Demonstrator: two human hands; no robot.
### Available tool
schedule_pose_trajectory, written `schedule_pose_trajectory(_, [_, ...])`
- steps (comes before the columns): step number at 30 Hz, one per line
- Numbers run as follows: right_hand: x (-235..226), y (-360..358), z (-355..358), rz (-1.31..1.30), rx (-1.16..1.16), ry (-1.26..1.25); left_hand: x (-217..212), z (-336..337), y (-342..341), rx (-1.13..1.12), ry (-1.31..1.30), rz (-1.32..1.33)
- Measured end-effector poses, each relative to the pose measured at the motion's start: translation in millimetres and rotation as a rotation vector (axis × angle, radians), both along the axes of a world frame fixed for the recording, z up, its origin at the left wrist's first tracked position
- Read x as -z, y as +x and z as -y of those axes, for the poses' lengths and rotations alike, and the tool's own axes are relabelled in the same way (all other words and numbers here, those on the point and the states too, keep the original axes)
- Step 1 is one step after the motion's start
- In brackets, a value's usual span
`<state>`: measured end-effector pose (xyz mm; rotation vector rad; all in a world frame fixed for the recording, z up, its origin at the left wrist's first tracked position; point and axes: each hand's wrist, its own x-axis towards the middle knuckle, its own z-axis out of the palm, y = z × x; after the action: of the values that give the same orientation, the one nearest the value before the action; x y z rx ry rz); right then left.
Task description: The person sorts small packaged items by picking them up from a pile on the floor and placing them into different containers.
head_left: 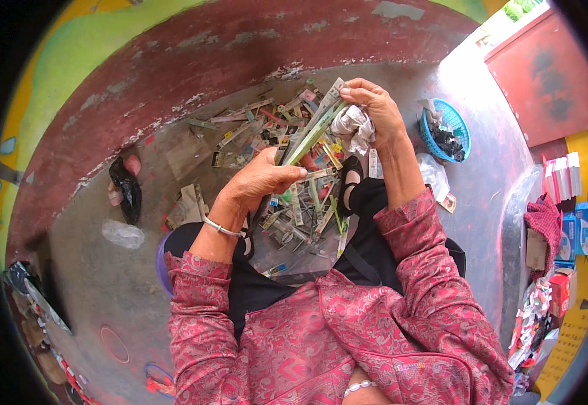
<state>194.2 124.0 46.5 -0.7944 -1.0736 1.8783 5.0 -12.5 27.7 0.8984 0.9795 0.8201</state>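
Sleeves point(199, 304) of pink-red, scroll-patterned cloth lie nearest, and dark trousers point(263, 297) cover our parted legs. Above the floor point(98, 277) between them we hold a bundle of long, flat strips point(315, 131), its long axis slanting from our left hand point(265, 177) up rightward, its upper end pointing toward the far wall point(240, 44). Our left fingers close round the lower end, thumb along it. Our right hand point(378, 111) pinches the upper end, fingers bent together, with a soft, crumpled white wad point(353, 128) against them. The strips look thin and smooth, grey and pale green. Beneath spreads a loose heap point(301, 216) of narrow, glossy, many-coloured pieces pointing every way. Toward the floor's left edge lie a shiny black bag point(128, 192) and a filmy clear bag point(122, 233); toward its right, a blue lattice basket point(467, 131) holds dark scraps. Red-brown paint flakes off the wall along the floor's far edge.
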Motion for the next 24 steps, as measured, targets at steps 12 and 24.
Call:
schedule_pose_trajectory(12, [-1.4,23.0,-18.8,-0.252,0.469,0.191,8.3,-1.0,-12.2,-0.119,-0.071,0.181])
schedule_pose_trajectory(24, [-1.3,-30.3,57.5,0.448,0.068,1.131,31.3,-18.1,-8.1,-0.324,-0.175,0.77])
